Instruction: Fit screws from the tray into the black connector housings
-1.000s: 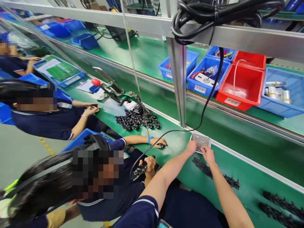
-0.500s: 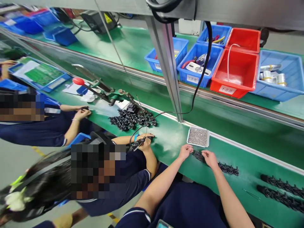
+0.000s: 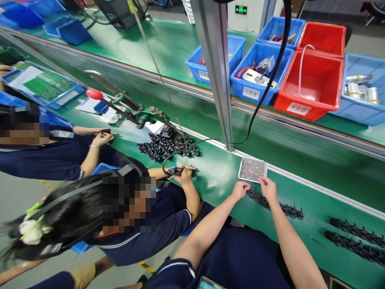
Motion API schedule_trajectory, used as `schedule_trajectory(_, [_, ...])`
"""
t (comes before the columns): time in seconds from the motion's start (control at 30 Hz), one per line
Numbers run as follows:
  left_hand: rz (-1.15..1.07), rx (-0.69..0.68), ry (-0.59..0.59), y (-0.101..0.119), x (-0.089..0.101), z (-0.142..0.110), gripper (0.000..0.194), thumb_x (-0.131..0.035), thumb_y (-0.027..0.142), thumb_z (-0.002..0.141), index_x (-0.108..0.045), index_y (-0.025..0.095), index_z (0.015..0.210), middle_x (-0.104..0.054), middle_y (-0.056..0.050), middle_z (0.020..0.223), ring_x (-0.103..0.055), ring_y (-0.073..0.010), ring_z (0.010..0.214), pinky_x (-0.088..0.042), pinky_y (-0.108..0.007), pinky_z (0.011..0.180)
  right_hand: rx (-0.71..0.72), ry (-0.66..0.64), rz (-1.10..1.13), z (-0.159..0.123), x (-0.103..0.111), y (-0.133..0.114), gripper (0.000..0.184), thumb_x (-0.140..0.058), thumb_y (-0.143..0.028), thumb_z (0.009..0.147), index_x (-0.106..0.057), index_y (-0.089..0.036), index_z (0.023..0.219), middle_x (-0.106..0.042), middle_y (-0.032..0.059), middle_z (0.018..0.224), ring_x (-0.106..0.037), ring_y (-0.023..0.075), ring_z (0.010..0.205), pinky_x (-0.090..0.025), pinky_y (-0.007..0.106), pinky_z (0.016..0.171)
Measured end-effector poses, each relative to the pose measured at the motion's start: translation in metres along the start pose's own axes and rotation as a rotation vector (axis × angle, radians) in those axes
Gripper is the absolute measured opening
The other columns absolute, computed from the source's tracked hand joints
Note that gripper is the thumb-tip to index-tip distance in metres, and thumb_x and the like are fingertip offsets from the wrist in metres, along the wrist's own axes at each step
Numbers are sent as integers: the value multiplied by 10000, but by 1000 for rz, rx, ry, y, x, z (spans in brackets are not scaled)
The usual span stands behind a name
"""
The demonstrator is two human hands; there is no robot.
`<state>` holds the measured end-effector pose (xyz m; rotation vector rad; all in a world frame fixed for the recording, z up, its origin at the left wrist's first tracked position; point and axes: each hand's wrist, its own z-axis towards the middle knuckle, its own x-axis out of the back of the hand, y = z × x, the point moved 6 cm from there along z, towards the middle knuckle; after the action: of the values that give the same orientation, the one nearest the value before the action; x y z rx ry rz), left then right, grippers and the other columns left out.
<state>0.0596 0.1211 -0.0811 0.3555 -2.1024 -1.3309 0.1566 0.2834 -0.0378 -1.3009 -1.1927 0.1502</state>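
A white tray (image 3: 240, 173) of small metal pieces (image 3: 253, 169) stands on the green bench against its back rail. My right hand (image 3: 269, 189) is at the tray's near right corner, its fingertips pinched together; anything between them is too small to make out. Just below the tray runs a row of small black plastic parts (image 3: 288, 210), partly hidden under my right hand. At the row's left end my left hand (image 3: 240, 190) has its fingers closed, close to the end part. Whatever those fingers hold cannot be seen clearly.
Two more rows of black parts (image 3: 355, 244) and thin tweezers (image 3: 317, 242) lie to the right. Left, a co-worker's hand (image 3: 185, 175) works near a black heap (image 3: 165, 145) and a red-knobbed press (image 3: 94, 94). A metal post (image 3: 215, 80) and hanging cable rise ahead, bins (image 3: 309, 84) behind.
My right hand has moved up from the row of black parts to the tray's near edge. My left hand stays by the row's left end. The view has shifted slightly.
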Motion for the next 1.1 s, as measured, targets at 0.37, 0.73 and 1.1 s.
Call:
schedule_trajectory(0.37, [169, 23, -41, 9, -4, 3, 193, -618, 91, 794, -790, 173, 822, -768, -37, 855, -680, -162, 807, -517, -282, 854, -91, -412, -108, -21, -23, 36, 205, -690, -347, 756, -802, -225, 876, -783, 59, 930, -721, 236, 842, -541, 325, 824])
schedule_trajectory(0.73, [-113, 410, -41, -24, -17, 13, 104, -777, 141, 680, -764, 179, 776, -751, -31, 815, -672, -134, 719, -557, -267, 760, -115, -370, -109, -13, -28, 34, 91, -754, -288, 692, -796, -255, 767, -780, 40, 861, -721, 236, 840, -530, 328, 834])
schedule_trajectory(1.1, [-167, 434, 32, -8, 0, 8, 217, -834, 138, 660, -736, 145, 854, -737, -46, 814, -676, -148, 742, -565, -289, 773, -312, -291, 8, -6, -20, 48, 337, -854, -308, 562, -737, -179, 851, -768, 72, 854, -725, 226, 796, -563, 314, 756])
